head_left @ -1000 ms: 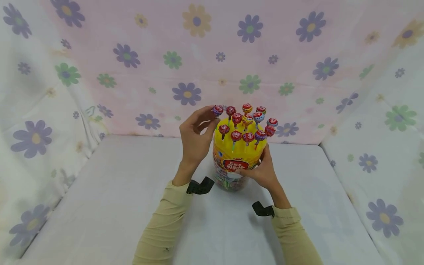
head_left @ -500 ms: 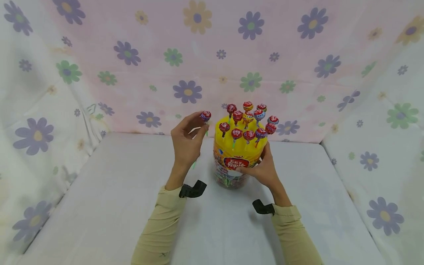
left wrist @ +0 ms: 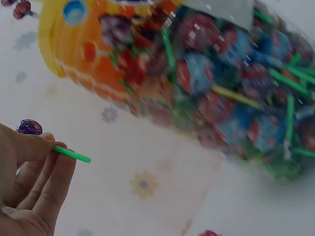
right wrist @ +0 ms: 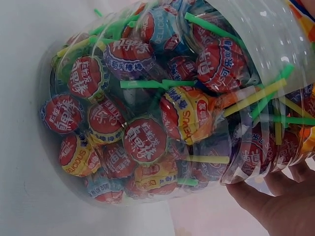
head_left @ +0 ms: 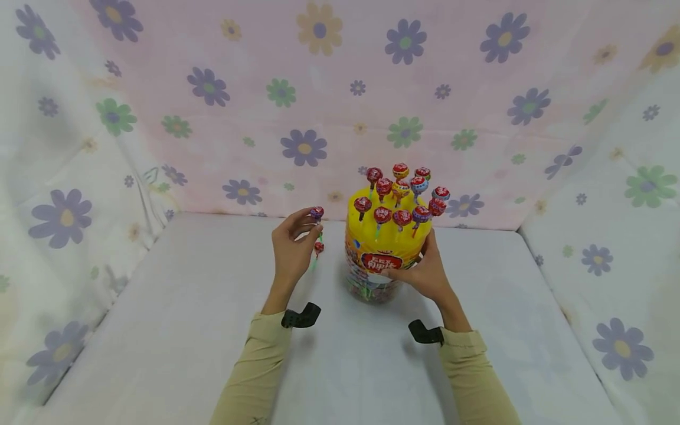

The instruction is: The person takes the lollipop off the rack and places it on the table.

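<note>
My left hand (head_left: 292, 251) pinches a lollipop (head_left: 317, 213) with a red and purple wrapper; in the left wrist view its green stick (left wrist: 74, 154) pokes out past the fingertips. A second lollipop (head_left: 319, 247), red-wrapped, lies on the table by that hand. Right of it stands a big clear jar (head_left: 372, 289) with a yellow lid (head_left: 390, 239) and a red label. Several lollipops (head_left: 382, 215) stand upright in the lid. My right hand (head_left: 425, 274) grips the jar's right side, thumb across the label. Many wrapped lollipops (right wrist: 145, 140) fill the jar.
A white cloth covers the table (head_left: 180, 319). Flowered cloth walls (head_left: 340, 106) enclose the back and both sides. Black wrist camera mounts (head_left: 301, 316) jut inward from both sleeves.
My left hand has carried the lollipop away from the lid, leftward and down toward the table. The lollipop on the table has come into view. The right hand keeps its hold on the jar.
</note>
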Demonstrator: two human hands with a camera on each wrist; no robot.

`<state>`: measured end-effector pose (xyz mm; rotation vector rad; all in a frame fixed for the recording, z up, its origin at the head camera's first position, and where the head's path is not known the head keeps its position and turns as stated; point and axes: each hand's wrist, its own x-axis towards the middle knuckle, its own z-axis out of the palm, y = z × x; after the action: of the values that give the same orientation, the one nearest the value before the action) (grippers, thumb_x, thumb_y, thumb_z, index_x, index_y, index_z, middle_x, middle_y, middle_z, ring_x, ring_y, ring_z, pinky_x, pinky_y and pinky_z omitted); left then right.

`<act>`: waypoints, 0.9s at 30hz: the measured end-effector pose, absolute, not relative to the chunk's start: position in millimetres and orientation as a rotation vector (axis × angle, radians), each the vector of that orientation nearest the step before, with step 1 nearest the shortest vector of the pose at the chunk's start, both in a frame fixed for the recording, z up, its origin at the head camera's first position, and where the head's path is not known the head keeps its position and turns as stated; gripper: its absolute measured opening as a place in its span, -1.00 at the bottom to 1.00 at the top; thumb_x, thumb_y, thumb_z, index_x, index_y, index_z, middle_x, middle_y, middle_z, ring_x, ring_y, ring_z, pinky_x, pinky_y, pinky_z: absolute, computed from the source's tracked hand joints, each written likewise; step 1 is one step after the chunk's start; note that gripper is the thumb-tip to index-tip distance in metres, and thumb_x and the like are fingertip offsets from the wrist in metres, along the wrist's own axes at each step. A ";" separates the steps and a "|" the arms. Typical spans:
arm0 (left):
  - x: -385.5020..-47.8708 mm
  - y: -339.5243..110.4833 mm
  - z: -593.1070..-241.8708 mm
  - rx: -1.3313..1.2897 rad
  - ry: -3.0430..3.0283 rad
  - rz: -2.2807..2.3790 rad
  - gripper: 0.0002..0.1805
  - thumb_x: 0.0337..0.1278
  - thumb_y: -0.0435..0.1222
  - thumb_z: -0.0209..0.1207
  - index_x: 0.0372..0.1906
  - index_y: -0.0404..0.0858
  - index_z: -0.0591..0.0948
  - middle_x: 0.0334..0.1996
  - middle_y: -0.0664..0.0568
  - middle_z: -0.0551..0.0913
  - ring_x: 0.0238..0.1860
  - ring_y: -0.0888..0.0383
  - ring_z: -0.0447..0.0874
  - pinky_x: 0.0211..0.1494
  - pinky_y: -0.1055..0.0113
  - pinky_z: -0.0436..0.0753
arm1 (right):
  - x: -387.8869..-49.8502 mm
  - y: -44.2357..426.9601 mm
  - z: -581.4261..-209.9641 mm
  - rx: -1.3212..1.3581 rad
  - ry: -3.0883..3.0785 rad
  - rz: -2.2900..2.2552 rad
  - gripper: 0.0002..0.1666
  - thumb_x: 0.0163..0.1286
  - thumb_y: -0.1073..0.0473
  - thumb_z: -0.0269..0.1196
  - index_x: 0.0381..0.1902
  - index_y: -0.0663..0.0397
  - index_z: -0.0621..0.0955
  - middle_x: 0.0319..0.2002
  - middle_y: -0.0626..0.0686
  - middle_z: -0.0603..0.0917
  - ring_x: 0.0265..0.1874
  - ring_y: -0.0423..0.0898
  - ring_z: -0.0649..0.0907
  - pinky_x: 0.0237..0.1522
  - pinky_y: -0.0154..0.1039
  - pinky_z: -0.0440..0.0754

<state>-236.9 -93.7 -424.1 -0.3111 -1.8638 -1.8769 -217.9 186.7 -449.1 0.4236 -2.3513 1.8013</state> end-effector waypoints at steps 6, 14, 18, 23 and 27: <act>-240.9 -106.9 -448.8 -0.229 -1.979 -1.892 -0.60 0.21 -0.55 0.30 0.16 -0.42 0.64 -0.12 -0.36 0.72 -0.15 -0.21 0.76 -0.18 0.50 0.74 | -217.7 186.5 -448.9 0.421 -2.359 1.812 0.12 0.06 0.31 0.59 0.46 -0.09 0.21 0.29 0.06 0.48 0.29 0.02 0.47 0.35 0.25 0.47; -244.5 -117.4 -471.6 -0.110 -2.123 -1.906 -0.58 0.20 -0.58 0.28 0.18 -0.52 0.59 -0.07 -0.48 0.67 -0.09 -0.39 0.72 -0.24 0.49 0.74 | -217.4 187.2 -450.1 0.406 -2.364 1.806 0.10 0.06 0.29 0.60 0.45 -0.10 0.23 0.27 0.04 0.49 0.29 0.02 0.48 0.34 0.26 0.48; -248.9 -120.5 -483.6 -0.026 -2.174 -1.920 -0.58 0.17 -0.58 0.29 0.17 -0.51 0.60 -0.07 -0.48 0.67 -0.09 -0.35 0.73 -0.27 0.51 0.74 | -217.2 187.3 -450.4 0.399 -2.365 1.806 0.10 0.07 0.29 0.59 0.45 -0.08 0.23 0.28 0.06 0.49 0.30 0.03 0.47 0.35 0.26 0.47; -256.0 -123.8 -496.0 0.067 -2.248 -1.913 -0.58 0.18 -0.57 0.30 0.17 -0.49 0.60 -0.08 -0.44 0.69 -0.10 -0.24 0.77 -0.28 0.48 0.75 | -217.5 186.7 -449.9 0.392 -2.372 1.798 0.11 0.08 0.30 0.59 0.46 -0.07 0.21 0.29 0.08 0.49 0.30 0.04 0.48 0.35 0.24 0.48; -262.2 -125.9 -502.8 0.107 -2.336 -1.856 -0.60 0.18 -0.53 0.31 0.15 -0.47 0.62 -0.10 -0.38 0.72 -0.12 -0.17 0.79 -0.29 0.51 0.73 | -217.8 186.4 -448.8 0.397 -2.374 1.799 0.12 0.08 0.30 0.58 0.48 -0.06 0.20 0.29 0.09 0.49 0.31 0.05 0.48 0.35 0.24 0.48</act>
<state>-262.2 -125.9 -502.8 0.1068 -2.3363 -1.8563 -217.8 186.4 -448.8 0.3972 -2.3735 1.7991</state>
